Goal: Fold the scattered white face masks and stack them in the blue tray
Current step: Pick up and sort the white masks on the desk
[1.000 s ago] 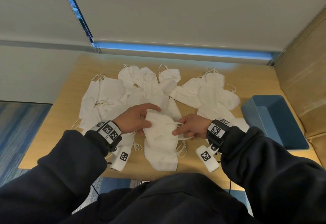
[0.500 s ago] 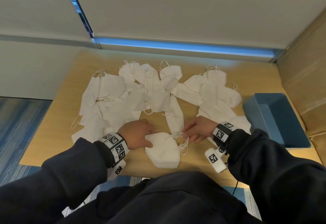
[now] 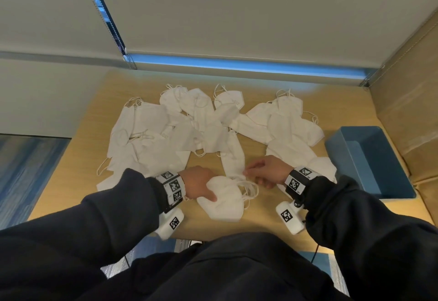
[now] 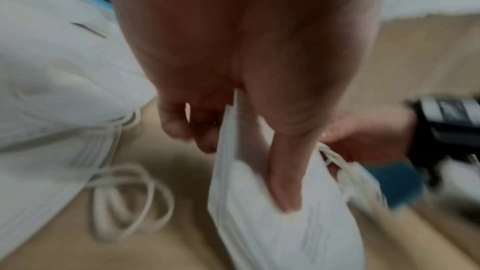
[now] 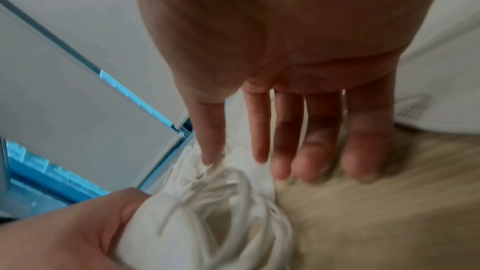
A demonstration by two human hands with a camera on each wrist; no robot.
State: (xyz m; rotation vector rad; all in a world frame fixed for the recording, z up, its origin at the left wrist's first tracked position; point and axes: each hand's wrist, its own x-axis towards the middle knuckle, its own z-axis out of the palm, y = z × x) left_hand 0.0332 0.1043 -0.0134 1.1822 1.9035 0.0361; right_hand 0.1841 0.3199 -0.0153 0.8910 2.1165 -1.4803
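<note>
fingers (image 5: pixel 322 130) straight | right hand (image 3: pixel 269 170) | left hand (image 3: pixel 198 185) pinches folded masks (image 3: pixel 225 202)

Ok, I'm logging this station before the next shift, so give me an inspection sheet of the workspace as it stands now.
Surface: wooden table, mostly covered.
Job's things: folded masks stacked near the front edge; loose masks scattered behind; blue tray at right, no masks seen inside.
Clutter: nothing seen.
Grippers: left hand grips the folded masks; right hand fingers straight, at their ear loops.
Cables: thin dark cable below the right wrist.
Surroundings: window blinds, cardboard at right.
</note>
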